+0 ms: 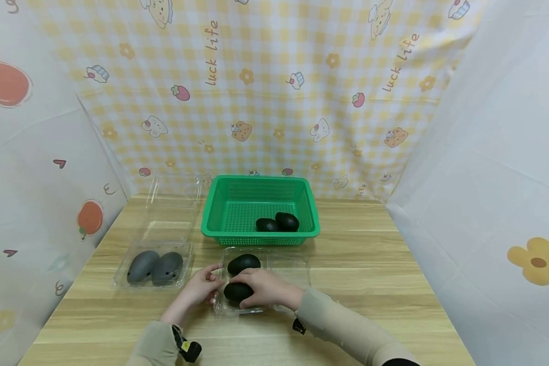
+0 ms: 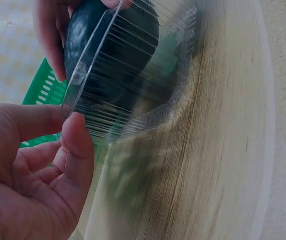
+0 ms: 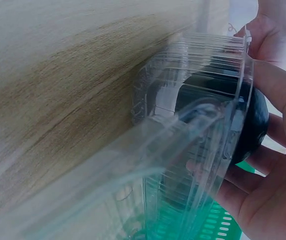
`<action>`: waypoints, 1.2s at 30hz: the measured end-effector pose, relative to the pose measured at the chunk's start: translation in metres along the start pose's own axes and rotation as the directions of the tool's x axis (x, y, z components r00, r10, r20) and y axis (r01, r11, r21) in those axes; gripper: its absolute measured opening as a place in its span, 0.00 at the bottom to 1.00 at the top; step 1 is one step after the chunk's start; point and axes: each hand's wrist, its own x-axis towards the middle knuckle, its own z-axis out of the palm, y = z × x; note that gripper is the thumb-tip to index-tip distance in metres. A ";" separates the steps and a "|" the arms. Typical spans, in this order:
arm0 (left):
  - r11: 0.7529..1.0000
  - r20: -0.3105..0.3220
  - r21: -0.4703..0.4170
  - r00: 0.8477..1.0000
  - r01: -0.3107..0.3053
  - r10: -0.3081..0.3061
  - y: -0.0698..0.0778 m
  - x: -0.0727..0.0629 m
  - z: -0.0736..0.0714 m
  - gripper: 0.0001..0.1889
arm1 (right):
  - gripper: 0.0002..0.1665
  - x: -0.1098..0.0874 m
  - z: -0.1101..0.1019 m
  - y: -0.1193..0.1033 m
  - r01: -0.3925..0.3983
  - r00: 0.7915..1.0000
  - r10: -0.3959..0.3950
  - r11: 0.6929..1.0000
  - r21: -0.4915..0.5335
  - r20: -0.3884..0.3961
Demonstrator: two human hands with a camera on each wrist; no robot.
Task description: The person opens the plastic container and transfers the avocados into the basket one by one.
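Note:
A clear plastic clamshell box [image 1: 242, 311] lies open in front of me, its lid [image 1: 293, 262] folded out to the right. My left hand [image 1: 200, 285] pinches the box's left rim between thumb and fingers, plain in the left wrist view. Inside the box, the fingers of my right hand [image 1: 273, 288] curl over a dark avocado [image 1: 237, 293] in the near half. Another dark avocado [image 1: 244, 263] lies just behind it. In the right wrist view the held avocado [image 3: 256, 125] shows above the box rim, with the palm partly round it.
Behind the box stands a green basket [image 1: 261, 241] with two dark avocados [image 1: 286, 221] at its right front. To the left, another open clear box [image 1: 187, 256] holds two greyish oval fruits [image 1: 143, 266], its lid [image 1: 171, 203] raised at the back. Patterned cloth [image 1: 274, 112] hangs behind the table.

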 end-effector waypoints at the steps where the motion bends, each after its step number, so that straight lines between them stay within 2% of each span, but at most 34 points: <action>1: 1.000 0.000 0.002 1.000 -0.001 0.001 0.000 0.000 0.000 0.28 | 0.34 0.000 -0.001 0.000 0.002 1.000 -0.002 1.000 -0.001 -0.002; 14: 1.000 -0.017 0.004 1.000 -0.004 0.004 0.002 -0.001 0.002 0.27 | 0.35 -0.006 -0.011 -0.002 0.033 0.999 -0.032 0.999 0.014 -0.010; 18: 1.000 -0.003 0.010 1.000 -0.016 0.016 0.002 -0.001 0.001 0.28 | 0.35 -0.007 -0.013 -0.002 0.042 0.999 -0.041 0.999 0.015 -0.013; 28: 0.999 0.016 0.026 0.999 -0.033 0.033 0.001 -0.002 0.000 0.29 | 0.36 -0.011 -0.018 -0.002 0.017 1.000 -0.017 0.999 0.048 0.001; 36: 0.999 0.004 0.027 1.000 -0.031 0.031 0.001 -0.003 0.001 0.29 | 0.36 -0.012 -0.021 -0.003 0.021 1.000 -0.021 0.999 0.035 -0.008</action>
